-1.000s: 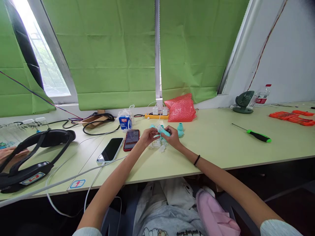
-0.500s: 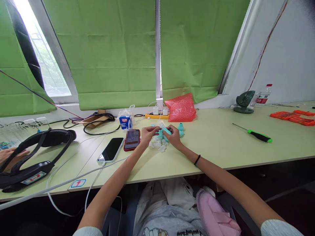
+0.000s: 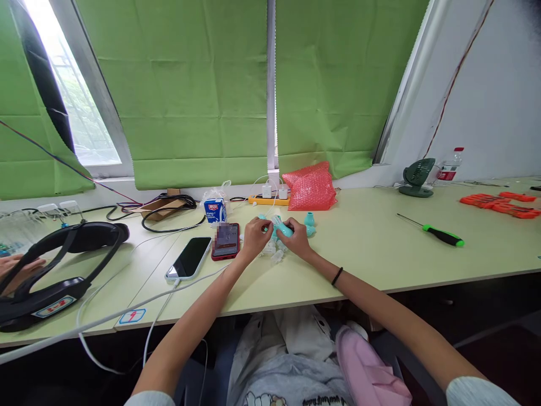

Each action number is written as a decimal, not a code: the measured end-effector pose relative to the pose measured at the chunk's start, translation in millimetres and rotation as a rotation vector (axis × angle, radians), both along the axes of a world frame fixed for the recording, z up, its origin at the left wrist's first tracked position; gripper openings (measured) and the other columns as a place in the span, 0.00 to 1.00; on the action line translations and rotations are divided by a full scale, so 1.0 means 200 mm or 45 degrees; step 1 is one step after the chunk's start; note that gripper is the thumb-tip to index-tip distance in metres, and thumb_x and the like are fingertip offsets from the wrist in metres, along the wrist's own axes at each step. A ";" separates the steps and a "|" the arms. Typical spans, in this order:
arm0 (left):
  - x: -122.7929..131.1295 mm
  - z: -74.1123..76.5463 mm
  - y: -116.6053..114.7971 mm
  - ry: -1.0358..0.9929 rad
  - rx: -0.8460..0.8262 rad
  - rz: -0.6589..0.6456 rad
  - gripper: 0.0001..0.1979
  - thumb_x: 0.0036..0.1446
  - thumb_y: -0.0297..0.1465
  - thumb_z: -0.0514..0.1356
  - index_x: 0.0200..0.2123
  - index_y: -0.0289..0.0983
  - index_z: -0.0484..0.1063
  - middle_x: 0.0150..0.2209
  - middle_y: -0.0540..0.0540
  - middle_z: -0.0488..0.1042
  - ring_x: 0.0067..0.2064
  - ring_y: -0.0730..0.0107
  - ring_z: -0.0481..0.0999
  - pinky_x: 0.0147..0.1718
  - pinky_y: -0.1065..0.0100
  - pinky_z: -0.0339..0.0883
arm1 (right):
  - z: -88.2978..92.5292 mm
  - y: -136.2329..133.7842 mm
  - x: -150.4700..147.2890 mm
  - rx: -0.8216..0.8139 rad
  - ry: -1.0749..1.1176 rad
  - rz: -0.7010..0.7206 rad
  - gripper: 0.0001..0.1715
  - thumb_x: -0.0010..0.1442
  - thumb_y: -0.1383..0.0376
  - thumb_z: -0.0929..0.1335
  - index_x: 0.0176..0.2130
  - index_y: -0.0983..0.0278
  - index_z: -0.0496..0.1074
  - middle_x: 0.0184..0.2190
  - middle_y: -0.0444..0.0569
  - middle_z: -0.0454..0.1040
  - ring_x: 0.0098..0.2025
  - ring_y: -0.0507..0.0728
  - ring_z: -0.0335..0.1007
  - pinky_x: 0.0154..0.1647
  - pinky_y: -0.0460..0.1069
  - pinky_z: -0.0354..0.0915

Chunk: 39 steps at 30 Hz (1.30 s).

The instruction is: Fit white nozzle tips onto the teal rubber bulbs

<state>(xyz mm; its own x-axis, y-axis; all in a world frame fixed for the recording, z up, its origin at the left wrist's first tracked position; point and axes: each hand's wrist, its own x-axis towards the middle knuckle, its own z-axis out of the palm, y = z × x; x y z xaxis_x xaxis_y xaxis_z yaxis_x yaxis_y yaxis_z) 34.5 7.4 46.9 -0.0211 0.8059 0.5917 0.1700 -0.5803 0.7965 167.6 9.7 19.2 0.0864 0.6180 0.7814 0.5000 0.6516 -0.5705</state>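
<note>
My left hand point(image 3: 255, 237) and my right hand point(image 3: 297, 237) meet over the desk point(image 3: 380, 248), both closed around a small teal plastic part point(image 3: 282, 228) held between them. Small clear and white pieces point(image 3: 275, 251) lie on the desk just under my hands. Another teal piece point(image 3: 310, 221) stands right behind my right hand. A red phone point(image 3: 225, 241) lies beside my left hand, and a second phone with a dark screen point(image 3: 190, 257) lies further left on its cable.
A black headset point(image 3: 51, 270) sits far left, with another person's hand point(image 3: 17, 268) behind it. Milk carton point(image 3: 215, 210), red bubble wrap point(image 3: 310, 186) and a power strip point(image 3: 270, 199) line the back. A green-handled screwdriver point(image 3: 435, 233), a small fan point(image 3: 417, 176) and orange parts point(image 3: 499, 203) lie right.
My hands have kept working the teal part in place, shifting only slightly; the view has moved a little.
</note>
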 end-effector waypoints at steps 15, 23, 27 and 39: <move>0.01 -0.01 -0.01 0.456 0.084 0.290 0.03 0.43 0.26 0.58 0.21 0.36 0.71 0.24 0.48 0.70 0.31 0.69 0.69 0.33 0.70 0.60 | 0.02 0.05 0.04 0.077 0.102 -0.267 0.10 0.48 0.59 0.62 0.26 0.64 0.60 0.21 0.44 0.65 0.23 0.51 0.60 0.26 0.47 0.59; -0.02 -0.04 0.05 0.991 -0.159 0.234 0.09 0.56 0.33 0.54 0.35 0.32 0.68 0.35 0.47 0.70 0.35 0.71 0.71 0.35 0.64 0.66 | 0.04 0.03 0.06 0.131 0.000 -0.158 0.11 0.48 0.59 0.63 0.30 0.64 0.62 0.25 0.45 0.67 0.27 0.52 0.64 0.30 0.46 0.62; -0.02 -0.05 0.06 1.087 -0.183 0.232 0.11 0.56 0.33 0.53 0.39 0.32 0.66 0.38 0.45 0.69 0.37 0.70 0.71 0.36 0.63 0.67 | 0.05 0.00 0.04 0.142 -0.087 -0.097 0.12 0.50 0.61 0.62 0.35 0.65 0.63 0.30 0.48 0.69 0.32 0.54 0.66 0.35 0.47 0.62; -0.01 0.00 0.02 0.998 0.039 0.291 0.19 0.60 0.36 0.45 0.25 0.31 0.67 0.21 0.52 0.68 0.25 0.76 0.69 0.27 0.70 0.63 | -0.03 -0.03 -0.03 0.078 -0.392 0.056 0.08 0.43 0.64 0.66 0.27 0.65 0.67 0.23 0.48 0.71 0.26 0.55 0.67 0.29 0.47 0.60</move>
<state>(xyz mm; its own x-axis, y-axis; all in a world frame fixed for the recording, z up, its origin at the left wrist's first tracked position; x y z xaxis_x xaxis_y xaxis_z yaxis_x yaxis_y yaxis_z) 32.9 11.2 47.0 0.2460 0.8150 0.5247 0.7880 -0.4833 0.3813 161.0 4.6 13.7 -0.1862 0.5670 0.8024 0.6137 0.7049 -0.3558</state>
